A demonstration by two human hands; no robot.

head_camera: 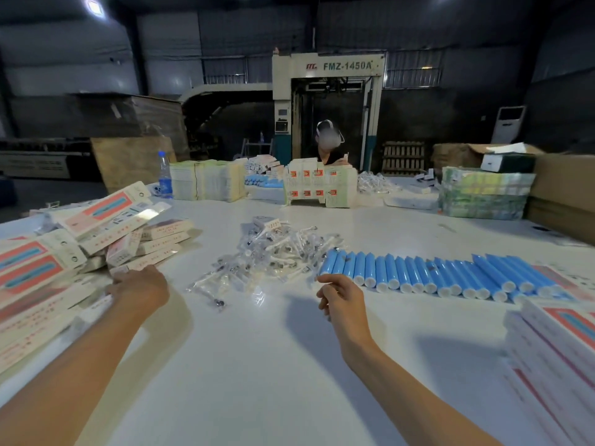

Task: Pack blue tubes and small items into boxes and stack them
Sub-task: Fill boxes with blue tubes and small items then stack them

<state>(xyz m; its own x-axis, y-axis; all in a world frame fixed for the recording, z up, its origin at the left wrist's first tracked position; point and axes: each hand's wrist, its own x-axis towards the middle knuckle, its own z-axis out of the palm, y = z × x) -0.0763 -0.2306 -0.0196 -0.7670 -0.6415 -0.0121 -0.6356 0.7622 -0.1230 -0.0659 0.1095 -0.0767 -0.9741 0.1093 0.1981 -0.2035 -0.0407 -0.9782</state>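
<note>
Bench (257,365) comes first in my reading: its white top carries everything I need, laid out in a rough arc ahead of me. Biggest on it is the heap of boxes (48,262) to my left, long cartons with windows, and a neater stack (553,349) of the same kind sits at the right edge. I judge these to be thin card, light and easily creased, so I would take one by its long edges and keep off the face and the clear window. Next down in size, the blue tubes (434,275) lie side by side in a row on the right, white caps toward me. They look smooth and round, likely to roll and to dent if pinched hard, so I would lift one mid-body from the near end of the row with a light hold. Smaller again, the small items (273,255) sit at the centre as a loose pile of clear sachets. The film looks slippery and the sachets overlap, so I expect to need a corner pinch to get one alone. My left grip (141,291) lies on the near edge of the heap, its fingers hidden behind the back of the hand, so I cannot tell whether it has closed on a box. My right grip (343,297) hovers just beside the left end of the tube row, fingers loosely curled and holding nothing.
</note>
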